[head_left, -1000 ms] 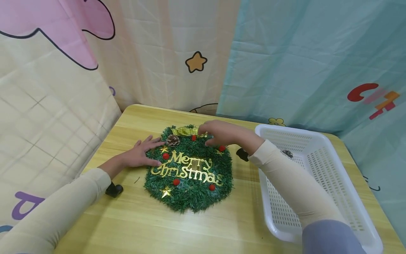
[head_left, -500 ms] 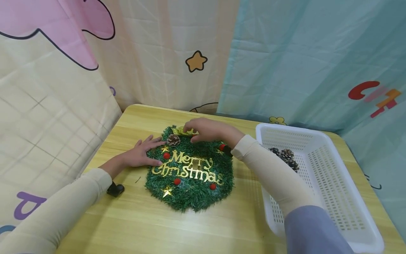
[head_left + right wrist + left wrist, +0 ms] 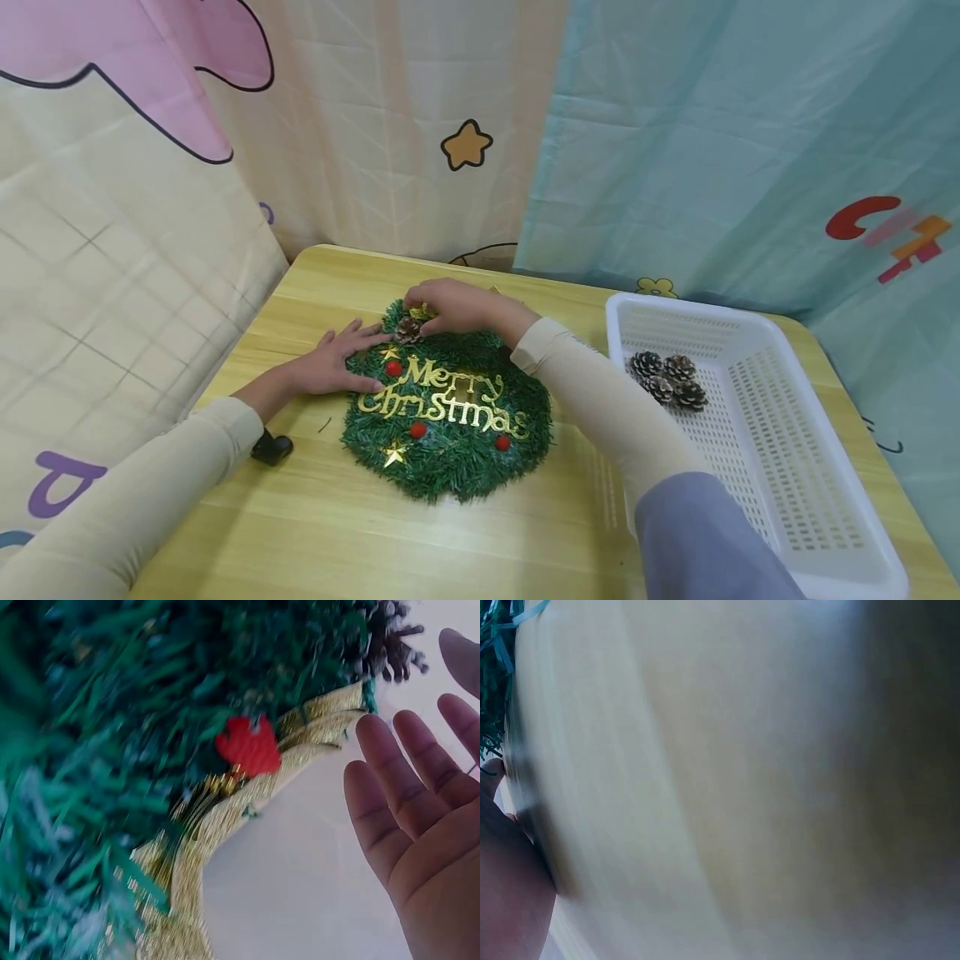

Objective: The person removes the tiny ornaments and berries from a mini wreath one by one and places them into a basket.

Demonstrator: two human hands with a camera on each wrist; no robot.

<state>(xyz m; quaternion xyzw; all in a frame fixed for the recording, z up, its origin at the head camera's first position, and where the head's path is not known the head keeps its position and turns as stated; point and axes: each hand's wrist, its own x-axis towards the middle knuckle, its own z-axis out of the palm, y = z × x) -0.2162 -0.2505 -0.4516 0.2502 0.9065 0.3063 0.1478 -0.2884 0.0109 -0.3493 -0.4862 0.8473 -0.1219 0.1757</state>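
A green tinsel wreath lies flat on the wooden table, with gold "Merry Christmas" lettering, red pom-poms and gold stars. My left hand rests with spread fingers at its left edge; only part of that hand shows in the left wrist view. My right hand is over the wreath's top, its fingertips close to a pine cone. In the right wrist view the right hand's fingers are extended and hold nothing, beside a gold ribbon and a red pom-pom.
To the right stands a white perforated basket holding several pine cones. A small black object shows by my left wrist. Printed curtains hang behind and left of the table.
My right hand has moved left along the top of the wreath, from the gold ribbon to the pine cone. More pine cones show in the basket. My left hand stays in place.
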